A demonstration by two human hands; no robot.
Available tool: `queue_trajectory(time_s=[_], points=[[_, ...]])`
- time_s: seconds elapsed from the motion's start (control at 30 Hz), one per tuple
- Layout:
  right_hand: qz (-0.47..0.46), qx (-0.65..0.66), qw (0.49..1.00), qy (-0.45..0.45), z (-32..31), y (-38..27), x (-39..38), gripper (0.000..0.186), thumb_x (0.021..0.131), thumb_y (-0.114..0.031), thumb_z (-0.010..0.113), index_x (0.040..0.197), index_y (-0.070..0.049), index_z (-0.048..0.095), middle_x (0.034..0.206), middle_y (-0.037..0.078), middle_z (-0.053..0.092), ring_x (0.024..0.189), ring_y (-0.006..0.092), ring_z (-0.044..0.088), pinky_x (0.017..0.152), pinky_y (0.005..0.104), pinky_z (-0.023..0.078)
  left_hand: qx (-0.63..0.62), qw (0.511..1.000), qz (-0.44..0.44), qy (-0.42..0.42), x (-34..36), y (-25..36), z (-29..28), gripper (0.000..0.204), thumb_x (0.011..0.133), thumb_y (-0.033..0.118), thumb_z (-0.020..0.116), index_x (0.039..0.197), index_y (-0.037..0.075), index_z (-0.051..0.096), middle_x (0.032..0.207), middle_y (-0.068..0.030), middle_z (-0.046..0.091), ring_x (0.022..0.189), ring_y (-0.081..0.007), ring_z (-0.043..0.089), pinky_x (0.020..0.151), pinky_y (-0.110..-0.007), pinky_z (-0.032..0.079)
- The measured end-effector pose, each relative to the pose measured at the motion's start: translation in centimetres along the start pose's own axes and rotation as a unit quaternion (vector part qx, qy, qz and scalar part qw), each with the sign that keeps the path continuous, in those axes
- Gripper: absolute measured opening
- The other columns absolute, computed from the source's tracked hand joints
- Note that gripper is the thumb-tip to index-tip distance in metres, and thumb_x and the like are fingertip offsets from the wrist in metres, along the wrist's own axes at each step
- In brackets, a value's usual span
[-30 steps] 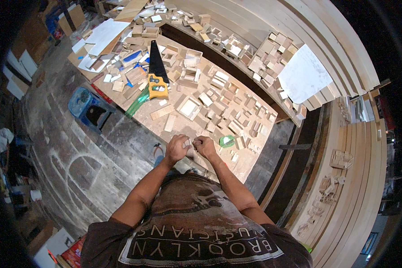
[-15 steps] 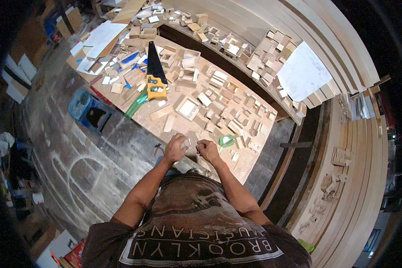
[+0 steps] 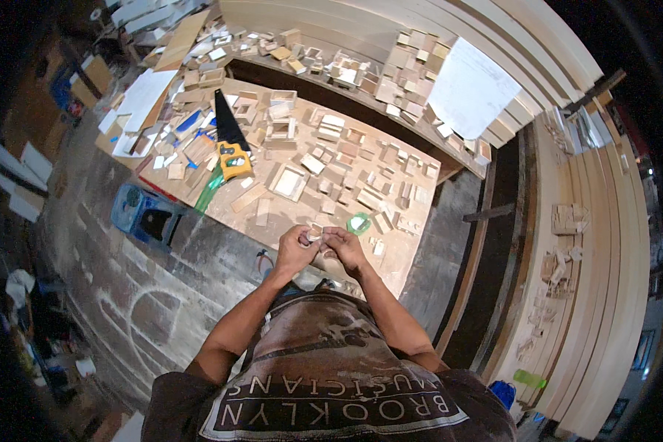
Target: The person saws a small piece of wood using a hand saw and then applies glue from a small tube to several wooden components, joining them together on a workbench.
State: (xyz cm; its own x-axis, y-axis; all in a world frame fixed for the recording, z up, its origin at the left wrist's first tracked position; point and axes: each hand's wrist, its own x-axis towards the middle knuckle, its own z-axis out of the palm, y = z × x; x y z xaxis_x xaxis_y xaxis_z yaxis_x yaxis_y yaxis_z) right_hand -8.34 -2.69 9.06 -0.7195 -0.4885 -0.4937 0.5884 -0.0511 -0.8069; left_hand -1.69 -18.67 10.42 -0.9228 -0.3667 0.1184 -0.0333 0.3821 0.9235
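Over the near edge of the workbench (image 3: 232,214), my two hands are close together. My left hand (image 3: 296,249) is closed on a small pale wooden piece (image 3: 315,232), perhaps a tiny box or frame; fingers cover much of it. My right hand (image 3: 343,248) pinches at the same piece from the other side, its fingers curled. A round green container (image 3: 358,223) with something white inside stands just beyond the right hand. Past the left hand lie two flat wood strips (image 3: 250,197) and a shallow wooden tray (image 3: 288,182).
A handsaw (image 3: 233,159) with a yellow handle lies across the bench's left part. Several small wooden blocks and boxes cover the rest. A blue plastic stool (image 3: 136,208) stands at the left. Stacked long boards (image 3: 604,243) line the right, and a white sheet (image 3: 470,87) rests at the back.
My hands have come together, the right now meeting the small wooden piece in the left. The view has turned a little, so the bench appears shifted left.
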Motion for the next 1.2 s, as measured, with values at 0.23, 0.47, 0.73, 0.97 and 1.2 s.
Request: queue_trajectory(time_s=[0.23,0.47,0.73,0.97,1.2], points=[[-0.022,0.039,0.996,0.072,-2.9,-1.8,-4.4,0.025,0.092,-0.013,0.068,0.114,-0.001,0.061,0.094,0.006,0.069,0.078,0.0121,0.065,0.065,0.0230,0.054,0.011,1.000,0.026,0.002,-0.5,4.1,4.6,0.030,0.073,0.012,0.081,0.094,0.000,0.063,0.077,-0.0106,0.063,0.064,-0.0191,0.059,0.060,-0.033,0.050],[-0.075,0.063,0.985,0.142,-5.5,-1.8,-6.8,0.021,0.090,-0.010,0.069,0.107,0.000,0.061,0.091,0.009,0.069,0.076,0.0149,0.066,0.066,0.0266,0.055,0.008,0.997,0.053,-0.055,-0.9,6.1,8.5,0.030,0.072,0.005,0.077,0.096,0.000,0.061,0.085,-0.0127,0.062,0.070,-0.0233,0.062,0.064,-0.036,0.051],[-0.111,0.125,0.964,0.208,-9.8,-3.4,-7.8,0.029,0.089,-0.002,0.063,0.117,0.000,0.057,0.095,0.009,0.068,0.079,0.0172,0.066,0.067,0.0285,0.055,-0.003,0.992,0.096,-0.084,-1.0,8.0,8.4,0.033,0.076,0.003,0.076,0.106,0.000,0.064,0.089,-0.0139,0.065,0.074,-0.0248,0.063,0.070,-0.035,0.052],[-0.135,-0.025,0.933,0.334,-20.7,-7.1,-2.3,0.038,0.085,-0.006,0.064,0.122,0.001,0.059,0.094,0.010,0.069,0.081,0.0167,0.065,0.067,0.0290,0.052,-0.017,0.999,0.028,-0.019,-1.6,1.8,3.5,0.022,0.082,0.005,0.073,0.103,-0.001,0.067,0.088,-0.0115,0.069,0.079,-0.0197,0.065,0.075,-0.032,0.052],[-0.113,-0.221,0.898,0.362,-28.4,-5.5,5.5,0.036,0.082,-0.009,0.068,0.116,0.002,0.064,0.078,0.009,0.068,0.068,0.0171,0.064,0.058,0.0317,0.049,0.033,0.997,-0.063,0.035,-4.5,-1.4,-2.7,0.014,0.087,0.007,0.069,0.098,-0.001,0.068,0.089,-0.0108,0.070,0.083,-0.0188,0.066,0.078,-0.032,0.052]])
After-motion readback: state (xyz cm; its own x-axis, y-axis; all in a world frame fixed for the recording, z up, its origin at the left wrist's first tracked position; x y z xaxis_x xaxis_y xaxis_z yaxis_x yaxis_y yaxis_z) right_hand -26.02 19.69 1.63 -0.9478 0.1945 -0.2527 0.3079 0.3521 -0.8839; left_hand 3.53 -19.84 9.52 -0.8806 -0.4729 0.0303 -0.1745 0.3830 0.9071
